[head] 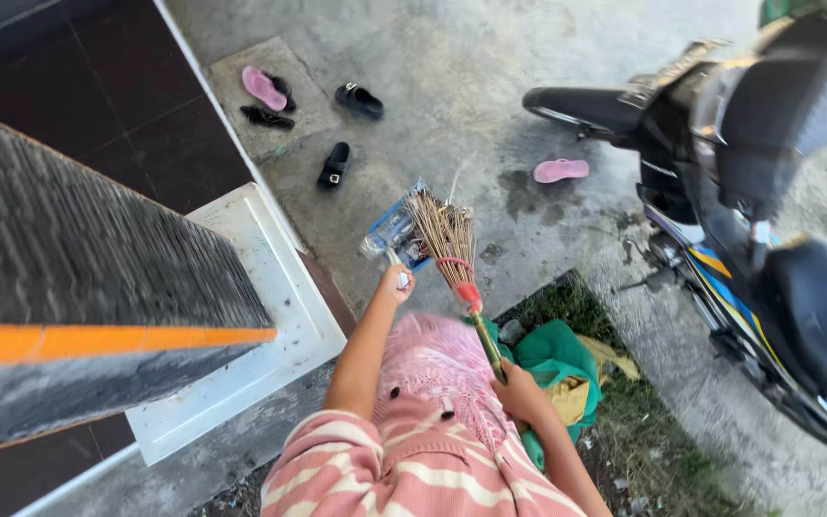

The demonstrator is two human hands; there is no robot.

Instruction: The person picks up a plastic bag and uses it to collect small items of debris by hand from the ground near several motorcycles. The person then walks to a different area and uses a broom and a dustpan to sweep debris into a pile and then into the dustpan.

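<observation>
My left hand (pixel 396 284) grips the white handle of a blue dustpan (pixel 392 232) that rests on the concrete ground with clear plastic litter on it. My right hand (pixel 519 393) holds the green stick of a broom (pixel 444 239) low down. The broom's brown twig bristles, bound with a red band, touch the dustpan's right side. My pink striped sleeves and a pink cloth on my chest fill the bottom middle of the view.
A dark motorbike (pixel 758 182) stands at the right. Black sandals (pixel 335 165) and pink flip-flops (pixel 560 170) lie scattered on the concrete. A green bag (pixel 557 354) lies on a grass patch by my right arm. A white slab (pixel 270 316) and a grey ledge with an orange stripe (pixel 69 287) are at the left.
</observation>
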